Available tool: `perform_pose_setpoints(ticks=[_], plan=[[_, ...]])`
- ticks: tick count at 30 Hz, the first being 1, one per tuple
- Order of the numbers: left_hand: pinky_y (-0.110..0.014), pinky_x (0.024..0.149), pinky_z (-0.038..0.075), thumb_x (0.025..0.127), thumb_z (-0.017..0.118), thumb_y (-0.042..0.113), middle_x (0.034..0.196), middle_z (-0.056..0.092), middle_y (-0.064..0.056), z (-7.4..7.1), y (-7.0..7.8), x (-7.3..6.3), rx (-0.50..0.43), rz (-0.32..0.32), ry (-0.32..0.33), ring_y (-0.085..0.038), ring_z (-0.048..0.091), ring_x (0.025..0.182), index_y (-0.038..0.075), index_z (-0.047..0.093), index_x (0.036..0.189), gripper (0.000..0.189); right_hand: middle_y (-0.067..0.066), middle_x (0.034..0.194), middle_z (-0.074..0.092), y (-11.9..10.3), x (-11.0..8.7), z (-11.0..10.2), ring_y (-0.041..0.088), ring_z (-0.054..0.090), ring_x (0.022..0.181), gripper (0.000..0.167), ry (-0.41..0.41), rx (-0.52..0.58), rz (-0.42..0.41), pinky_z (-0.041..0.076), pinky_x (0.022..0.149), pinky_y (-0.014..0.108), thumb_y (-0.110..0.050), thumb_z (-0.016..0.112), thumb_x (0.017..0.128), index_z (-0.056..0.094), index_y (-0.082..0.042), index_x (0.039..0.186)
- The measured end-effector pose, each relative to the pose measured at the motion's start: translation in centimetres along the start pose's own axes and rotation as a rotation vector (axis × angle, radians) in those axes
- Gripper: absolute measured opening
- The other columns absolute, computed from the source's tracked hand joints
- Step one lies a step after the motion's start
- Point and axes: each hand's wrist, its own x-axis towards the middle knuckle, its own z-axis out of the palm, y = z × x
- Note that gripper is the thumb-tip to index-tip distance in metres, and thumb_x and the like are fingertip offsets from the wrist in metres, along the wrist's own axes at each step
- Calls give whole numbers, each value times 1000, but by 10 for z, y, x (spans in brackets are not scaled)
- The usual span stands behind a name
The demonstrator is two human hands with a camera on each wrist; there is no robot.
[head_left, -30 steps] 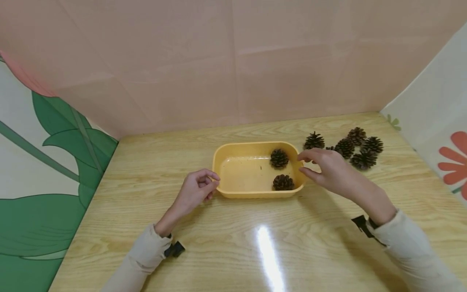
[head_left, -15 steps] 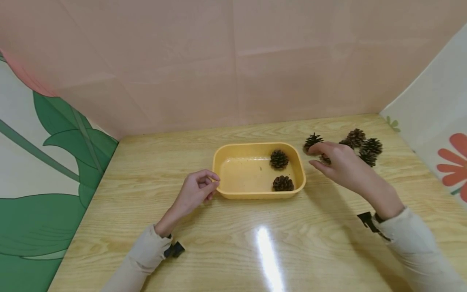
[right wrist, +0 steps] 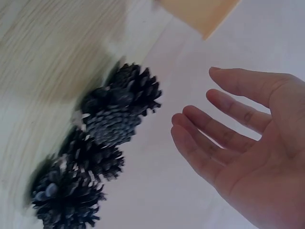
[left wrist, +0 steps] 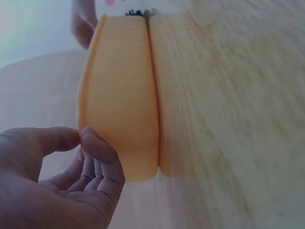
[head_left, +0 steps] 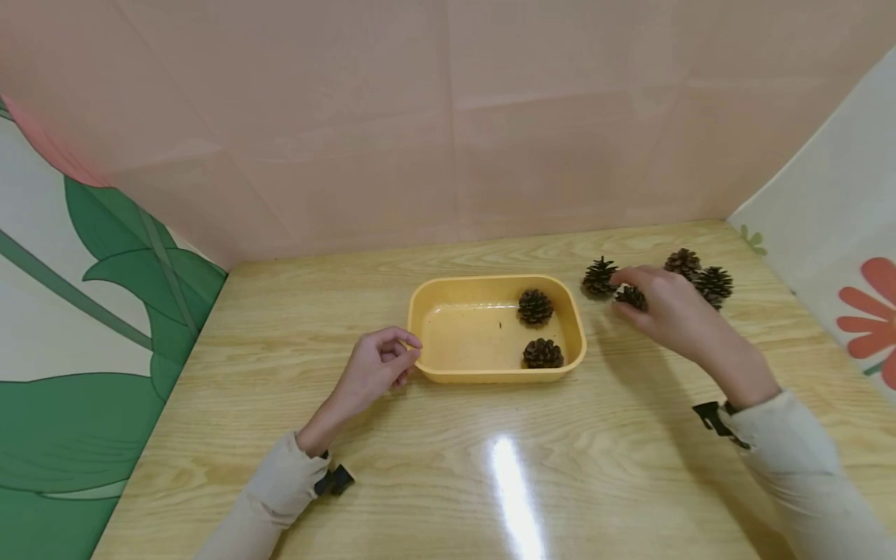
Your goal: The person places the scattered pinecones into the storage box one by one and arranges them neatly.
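Observation:
My left hand point(head_left: 371, 365) pinches the left rim of a yellow plastic tub point(head_left: 483, 376); in the left wrist view, thumb and fingers meet at the tub's edge point(left wrist: 95, 86). Two brown pine cones, one toward the back point(head_left: 535, 308) and one toward the front point(head_left: 543, 354), lie in the tub's right end. Right of the tub my right hand point(head_left: 675, 311) hovers over more pine cones, partly hiding them. One small pine cone point(head_left: 631, 297) shows between its thumb and forefinger. In the right wrist view its fingers point(right wrist: 209, 136) are spread loosely, apart from the row of pine cones point(right wrist: 112, 125).
Another pine cone point(head_left: 599, 278) stands just behind the tub's right end. Farther right are a pine cone at the back point(head_left: 682, 263) and one beside it point(head_left: 714, 284). A pink sheet point(head_left: 350, 155) rises behind the wooden table point(head_left: 420, 467), with patterned panels at both sides.
My right hand has moved right, from beside the tub's right rim to over the loose pine cones. My left hand has stayed at the left rim.

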Motion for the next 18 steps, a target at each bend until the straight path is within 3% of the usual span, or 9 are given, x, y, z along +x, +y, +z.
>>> perform_pose_setpoints(ticks=[4,13,18], plan=[[-30,45,47,96,64,1,72,61,-24,0,-1,0,-3,-2,0,-16,54,52,-11,63,104,15,32,126,58,11,0,3,50,54,115,42,-20,-1,35,42,97,65,-10,73,90,58,6,126],[-31,44,47,95,64,1,70,61,-18,0,-2,0,-2,-4,1,-21,55,52,-11,63,104,14,35,119,60,29,1,8,51,57,105,43,-26,-61,51,46,88,63,-6,74,87,57,9,124],[-31,44,47,95,64,1,70,61,-19,0,-3,1,-1,-1,4,-22,55,52,-11,63,104,14,37,123,56,36,1,12,53,55,106,47,-79,-73,79,45,88,64,-7,74,88,55,10,127]])
